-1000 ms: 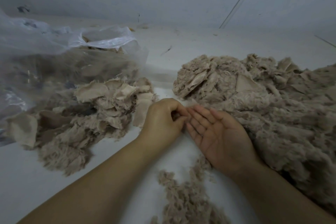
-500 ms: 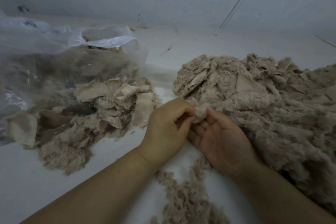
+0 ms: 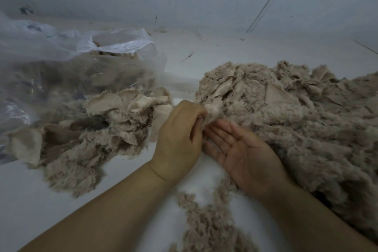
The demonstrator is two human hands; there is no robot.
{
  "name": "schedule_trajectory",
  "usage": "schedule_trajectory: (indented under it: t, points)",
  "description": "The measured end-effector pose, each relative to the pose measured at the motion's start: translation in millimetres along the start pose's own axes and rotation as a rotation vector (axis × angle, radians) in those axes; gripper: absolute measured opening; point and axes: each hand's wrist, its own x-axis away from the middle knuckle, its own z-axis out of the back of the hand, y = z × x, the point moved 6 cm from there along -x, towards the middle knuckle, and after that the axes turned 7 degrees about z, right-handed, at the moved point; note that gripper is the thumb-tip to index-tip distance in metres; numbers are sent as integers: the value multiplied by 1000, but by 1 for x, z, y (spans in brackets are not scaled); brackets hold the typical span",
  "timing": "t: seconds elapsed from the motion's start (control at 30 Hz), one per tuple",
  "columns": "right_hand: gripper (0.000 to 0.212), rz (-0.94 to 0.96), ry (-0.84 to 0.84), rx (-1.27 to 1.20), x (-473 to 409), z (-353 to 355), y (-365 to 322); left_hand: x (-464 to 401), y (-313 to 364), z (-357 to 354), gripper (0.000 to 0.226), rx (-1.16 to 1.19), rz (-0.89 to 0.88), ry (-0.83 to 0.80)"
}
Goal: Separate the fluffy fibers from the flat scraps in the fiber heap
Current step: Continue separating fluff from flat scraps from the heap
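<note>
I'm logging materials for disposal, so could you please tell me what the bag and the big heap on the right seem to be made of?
The bag looks like thin clear plastic film: glossy, wrinkled, contents showing through. The heap seems to be beige textile waste, matte fluffy fibers mixed with flat woven-looking scraps; the exact fiber cannot be told.

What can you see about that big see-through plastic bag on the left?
The plastic bag is thin, clear and crinkly, with shiny creases. It lies slumped on the white surface at the far left, its mouth open toward the middle. Beige fuzzy stuff shows dimly through its wall. The pile of scraps sits against its front edge. Neither hand touches it.
</note>
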Motion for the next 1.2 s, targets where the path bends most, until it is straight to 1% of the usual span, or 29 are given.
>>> schedule_trajectory:
  t: [0.07, 0.13, 0.2, 0.27, 0.37, 0.4, 0.43, 0.47, 0.5, 0.53, 0.57, 0.6, 0.67, 0.7, 0.77, 0.83, 0.9, 1.0, 1.1, 1.2]
  points:
    - [38, 6, -13, 6, 1, -1, 0, 3, 4, -5, 19, 7, -67, -49]
    - [33, 15, -36, 23, 1, -3, 0, 7, 10, -14, 22, 17, -146, -173]
    - [36, 36, -33, 50, 2, -3, 0, 12, 13, -20, 19, 28, -198, -271]
    - [45, 53, -17, 62, 1, -3, 0, 11, 11, -16, 10, 104, -164, -230]
    - [38, 38, -65, 10, 3, -9, 0, 5, -1, -7, 20, 267, 72, -110]
    - [36, 32, -80, 1, 3, -10, -1, 4, -7, -7, 18, 301, 171, -97]
    - [36, 27, -91, 3, 3, -10, -1, 3, -13, -8, 12, 338, 279, -112]
    - [36, 21, -102, 16, 3, -10, 0, 4, -18, -13, 8, 381, 391, -161]
    - [37, 16, -109, 34, 4, -11, 0, 6, -23, -20, 10, 418, 496, -235]
    - [38, 12, -105, 50, 4, -11, 0, 9, -26, -26, 11, 449, 575, -310]
    - [39, 9, -95, 65, 4, -10, 0, 11, -27, -31, 10, 462, 612, -357]
    - [41, 4, -85, 79, 4, -10, 1, 12, -27, -33, 8, 471, 619, -370]
    - [40, -7, -71, 98, 4, -8, 1, 10, -27, -32, 12, 465, 598, -329]
    - [40, -8, -73, 102, 5, -8, 0, 8, -26, -30, 13, 461, 575, -308]
    - [45, 3, -94, 106, 5, -9, -2, 7, -23, -27, 13, 466, 523, -302]
    - [50, 16, -90, 130, 5, -9, -2, 7, -21, -25, 18, 486, 511, -317]
    - [52, 13, -42, 142, 4, -6, -1, 8, -20, -23, 24, 480, 500, -304]
    - [46, -1, 19, 60, 2, -4, 1, 8, -24, -23, 21, 530, 568, -273]
    - [36, -8, 26, 32, 1, 0, 2, 11, -28, -27, 18, 553, 629, -321]
    - [33, -7, -23, 72, 3, -4, 2, 13, -27, -32, 16, 491, 610, -411]
